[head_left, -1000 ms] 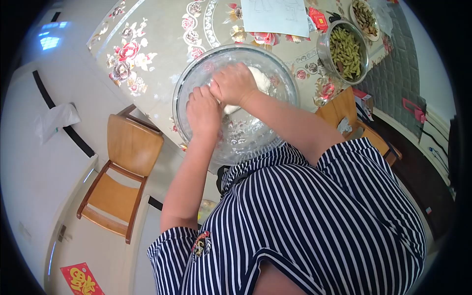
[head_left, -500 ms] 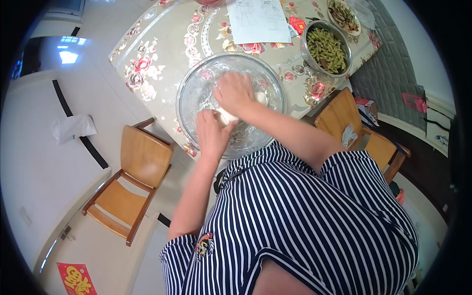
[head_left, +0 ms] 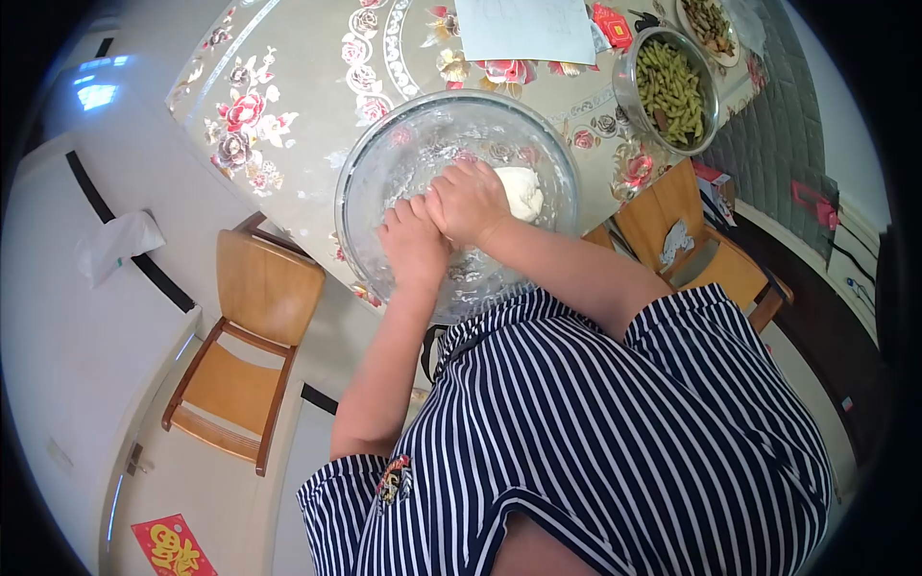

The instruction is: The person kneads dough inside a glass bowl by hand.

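Observation:
A large clear glass bowl [head_left: 353, 158], its inside smeared with flour and bits of dough, stands at the table edge in front of me. My left hand [head_left: 415, 248] is in the bowl with curled fingers, side by side with my right hand [head_left: 469, 204]. Both press down close together, fingers closed over a piece of dough that they now hide. To the right of my right hand, a white lump of dough [head_left: 521, 194] rests in the bowl.
A metal bowl of green pods [head_left: 670, 91] and a plate of food [head_left: 709, 29] sit at the right. White paper [head_left: 526, 29] and a red packet [head_left: 612, 24] lie beyond the glass bowl. Wooden chairs stand left [head_left: 269, 288] and right [head_left: 663, 216] of the flowered table [head_left: 307, 125].
My right hand has come down and back beside my left, covering the dough that showed between them. The lump at the right is now more exposed. The view has shifted slightly.

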A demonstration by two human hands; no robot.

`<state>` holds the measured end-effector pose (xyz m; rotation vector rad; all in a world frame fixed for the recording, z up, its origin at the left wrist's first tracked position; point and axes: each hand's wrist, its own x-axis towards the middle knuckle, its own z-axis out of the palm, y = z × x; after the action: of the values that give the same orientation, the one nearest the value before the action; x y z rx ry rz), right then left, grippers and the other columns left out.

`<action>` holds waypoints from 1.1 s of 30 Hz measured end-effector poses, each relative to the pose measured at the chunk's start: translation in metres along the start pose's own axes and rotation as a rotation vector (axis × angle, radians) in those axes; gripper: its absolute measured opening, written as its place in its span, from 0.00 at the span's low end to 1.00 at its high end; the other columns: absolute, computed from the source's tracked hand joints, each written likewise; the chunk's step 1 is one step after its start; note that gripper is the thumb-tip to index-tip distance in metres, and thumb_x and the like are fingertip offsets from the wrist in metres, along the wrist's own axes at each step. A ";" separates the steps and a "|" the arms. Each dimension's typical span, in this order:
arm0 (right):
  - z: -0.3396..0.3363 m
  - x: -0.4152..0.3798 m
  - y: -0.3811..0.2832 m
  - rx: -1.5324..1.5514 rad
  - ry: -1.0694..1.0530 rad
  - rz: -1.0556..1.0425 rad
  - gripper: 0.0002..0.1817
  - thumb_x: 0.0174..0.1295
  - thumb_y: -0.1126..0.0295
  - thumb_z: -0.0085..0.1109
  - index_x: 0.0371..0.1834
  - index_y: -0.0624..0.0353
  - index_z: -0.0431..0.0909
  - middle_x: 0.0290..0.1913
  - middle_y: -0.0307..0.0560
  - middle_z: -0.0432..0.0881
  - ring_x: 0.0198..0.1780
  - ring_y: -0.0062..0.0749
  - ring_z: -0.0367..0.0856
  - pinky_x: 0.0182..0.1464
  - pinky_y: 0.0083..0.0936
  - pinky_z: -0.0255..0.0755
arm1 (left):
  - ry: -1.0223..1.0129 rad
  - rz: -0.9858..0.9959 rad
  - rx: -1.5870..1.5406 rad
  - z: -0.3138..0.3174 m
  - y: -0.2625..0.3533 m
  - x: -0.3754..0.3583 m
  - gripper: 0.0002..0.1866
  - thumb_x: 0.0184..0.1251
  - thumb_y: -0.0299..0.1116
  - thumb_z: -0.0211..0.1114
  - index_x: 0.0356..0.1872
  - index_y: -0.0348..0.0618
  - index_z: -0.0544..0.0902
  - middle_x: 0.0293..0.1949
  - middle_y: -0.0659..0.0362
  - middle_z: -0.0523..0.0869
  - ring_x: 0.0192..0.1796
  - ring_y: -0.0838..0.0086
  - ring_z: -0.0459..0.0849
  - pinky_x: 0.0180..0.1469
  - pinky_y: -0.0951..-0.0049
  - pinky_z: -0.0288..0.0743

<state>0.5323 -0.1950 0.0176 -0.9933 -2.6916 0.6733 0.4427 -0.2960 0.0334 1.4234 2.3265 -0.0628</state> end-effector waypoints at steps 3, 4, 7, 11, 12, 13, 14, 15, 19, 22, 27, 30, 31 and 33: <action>-0.002 0.023 0.002 -0.025 -0.114 0.036 0.18 0.68 0.58 0.53 0.26 0.52 0.87 0.34 0.47 0.88 0.43 0.41 0.85 0.54 0.41 0.73 | -0.025 -0.008 -0.065 -0.006 -0.004 0.012 0.36 0.48 0.51 0.84 0.54 0.43 0.77 0.46 0.53 0.83 0.51 0.55 0.83 0.53 0.53 0.78; -0.006 0.030 -0.002 -0.027 -0.254 0.107 0.22 0.69 0.56 0.50 0.29 0.55 0.90 0.38 0.49 0.91 0.44 0.42 0.88 0.55 0.41 0.74 | -0.016 -0.015 -0.061 -0.016 -0.004 0.016 0.36 0.48 0.51 0.84 0.54 0.43 0.77 0.46 0.53 0.83 0.51 0.55 0.83 0.53 0.53 0.78; -0.024 0.054 -0.012 -0.045 -0.553 0.258 0.27 0.72 0.52 0.45 0.34 0.58 0.92 0.44 0.53 0.92 0.47 0.43 0.90 0.56 0.43 0.75 | -0.218 -0.086 -0.218 -0.032 -0.008 0.028 0.56 0.42 0.55 0.87 0.73 0.46 0.70 0.57 0.51 0.83 0.62 0.51 0.82 0.60 0.53 0.79; -0.013 0.057 -0.005 0.009 -0.529 0.302 0.29 0.73 0.50 0.44 0.39 0.61 0.91 0.48 0.59 0.91 0.51 0.46 0.90 0.57 0.43 0.76 | -0.274 -0.067 -0.268 -0.042 -0.004 0.025 0.53 0.43 0.53 0.88 0.68 0.36 0.72 0.59 0.44 0.82 0.65 0.47 0.79 0.64 0.54 0.77; -0.009 0.055 0.000 0.102 -0.533 0.356 0.28 0.74 0.50 0.44 0.40 0.61 0.91 0.48 0.59 0.91 0.51 0.47 0.89 0.57 0.45 0.75 | -0.181 -0.087 -0.211 -0.041 0.002 0.013 0.51 0.43 0.52 0.88 0.66 0.33 0.73 0.59 0.42 0.81 0.65 0.46 0.79 0.65 0.54 0.77; -0.016 0.053 -0.001 0.197 -0.541 0.416 0.27 0.74 0.50 0.45 0.41 0.60 0.91 0.48 0.60 0.91 0.51 0.49 0.89 0.57 0.47 0.75 | -0.094 -0.064 -0.221 -0.042 0.008 -0.003 0.44 0.47 0.48 0.87 0.59 0.30 0.75 0.58 0.40 0.80 0.63 0.46 0.79 0.65 0.54 0.76; -0.022 0.046 -0.003 0.199 -0.535 0.418 0.27 0.74 0.50 0.45 0.41 0.60 0.91 0.48 0.60 0.91 0.51 0.49 0.89 0.57 0.47 0.75 | -0.091 -0.059 -0.218 -0.045 0.006 -0.017 0.44 0.47 0.48 0.87 0.59 0.30 0.75 0.58 0.40 0.80 0.63 0.46 0.79 0.65 0.54 0.76; -0.042 0.040 -0.015 0.103 -0.435 0.356 0.26 0.75 0.51 0.46 0.41 0.59 0.91 0.48 0.57 0.90 0.51 0.49 0.87 0.58 0.48 0.74 | -0.117 -0.005 -0.305 -0.054 0.004 -0.027 0.42 0.48 0.47 0.86 0.59 0.31 0.75 0.57 0.42 0.80 0.63 0.47 0.78 0.63 0.55 0.77; -0.034 -0.022 -0.028 -0.051 -0.072 0.062 0.20 0.73 0.53 0.50 0.38 0.53 0.89 0.44 0.44 0.86 0.51 0.42 0.80 0.60 0.45 0.68 | -0.131 0.061 -0.388 -0.049 -0.006 -0.042 0.35 0.51 0.43 0.84 0.56 0.34 0.77 0.51 0.46 0.81 0.58 0.51 0.80 0.61 0.55 0.76; -0.033 -0.041 -0.026 -0.018 -0.026 -0.035 0.16 0.69 0.56 0.55 0.39 0.52 0.88 0.46 0.42 0.86 0.52 0.38 0.80 0.60 0.42 0.68 | -0.072 0.083 -0.224 -0.010 -0.002 -0.048 0.30 0.54 0.42 0.81 0.54 0.38 0.78 0.50 0.49 0.82 0.56 0.53 0.81 0.60 0.56 0.76; -0.016 -0.022 -0.007 0.004 0.033 -0.111 0.09 0.64 0.60 0.61 0.36 0.50 0.87 0.43 0.38 0.86 0.50 0.35 0.81 0.56 0.37 0.71 | 0.039 -0.051 -0.002 0.017 0.008 -0.029 0.24 0.58 0.41 0.75 0.51 0.43 0.78 0.48 0.53 0.83 0.53 0.56 0.82 0.54 0.57 0.77; 0.008 -0.009 0.011 0.049 0.122 -0.194 0.08 0.61 0.61 0.61 0.32 0.49 0.85 0.36 0.36 0.84 0.44 0.34 0.81 0.51 0.35 0.73 | -0.112 -0.064 -0.056 0.026 0.002 -0.011 0.21 0.60 0.41 0.73 0.51 0.44 0.78 0.46 0.55 0.83 0.52 0.57 0.82 0.53 0.57 0.76; 0.008 -0.003 0.009 0.049 0.112 -0.193 0.08 0.60 0.60 0.61 0.29 0.49 0.84 0.33 0.36 0.83 0.41 0.36 0.80 0.49 0.37 0.72 | -0.042 -0.070 -0.034 0.020 0.004 -0.009 0.22 0.60 0.40 0.73 0.51 0.45 0.78 0.46 0.55 0.83 0.51 0.58 0.83 0.53 0.57 0.77; 0.008 0.011 0.010 0.045 0.107 -0.199 0.08 0.59 0.60 0.62 0.26 0.48 0.83 0.29 0.37 0.81 0.38 0.37 0.79 0.46 0.38 0.71 | 0.037 -0.078 -0.014 0.007 0.004 -0.003 0.22 0.59 0.40 0.74 0.51 0.45 0.78 0.46 0.56 0.83 0.51 0.58 0.83 0.52 0.58 0.77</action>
<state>0.5266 -0.1840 0.0058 -0.7161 -2.6233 0.6197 0.4492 -0.2983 0.0284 1.3382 2.4069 -0.0427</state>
